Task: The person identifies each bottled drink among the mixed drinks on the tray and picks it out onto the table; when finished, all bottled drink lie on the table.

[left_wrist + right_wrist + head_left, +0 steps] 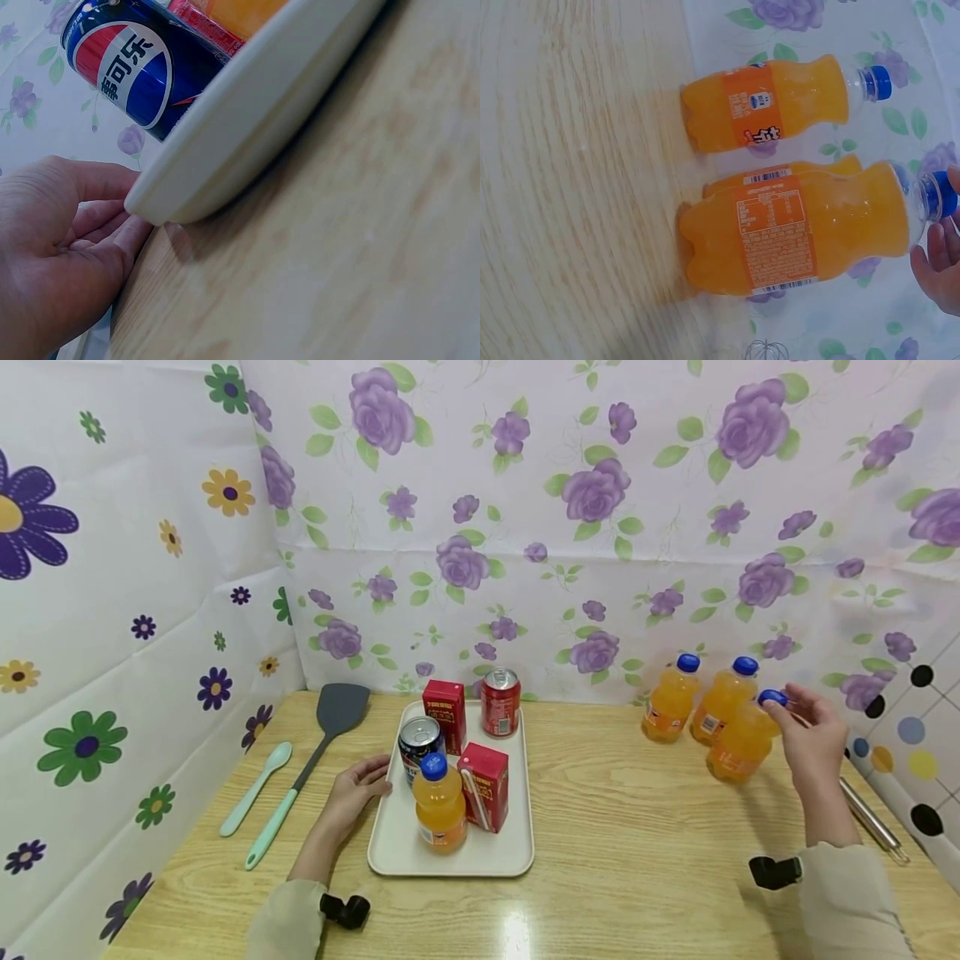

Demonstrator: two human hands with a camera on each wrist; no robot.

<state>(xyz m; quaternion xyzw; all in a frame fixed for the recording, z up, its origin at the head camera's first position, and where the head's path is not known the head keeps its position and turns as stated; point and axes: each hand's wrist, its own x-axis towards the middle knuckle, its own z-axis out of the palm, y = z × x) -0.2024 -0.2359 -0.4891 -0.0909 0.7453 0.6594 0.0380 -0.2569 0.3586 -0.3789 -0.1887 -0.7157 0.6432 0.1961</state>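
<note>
My right hand pinches the blue cap of an orange soda bottle, which leans slightly at the right of the table. Two more orange soda bottles stand behind it by the wall. At the left rim of a cream tray, my left hand holds the edge between thumb and fingers, as the left wrist view shows. On the tray stand a dark blue Pepsi can, a red can, two red drink cartons, the front one with a straw, and another orange soda bottle.
Left of the tray lie a grey spatula with a mint handle and a small mint spoon. A metal whisk lies by the right wall, beyond my right wrist. Flowered sheets cover the walls close behind the bottles.
</note>
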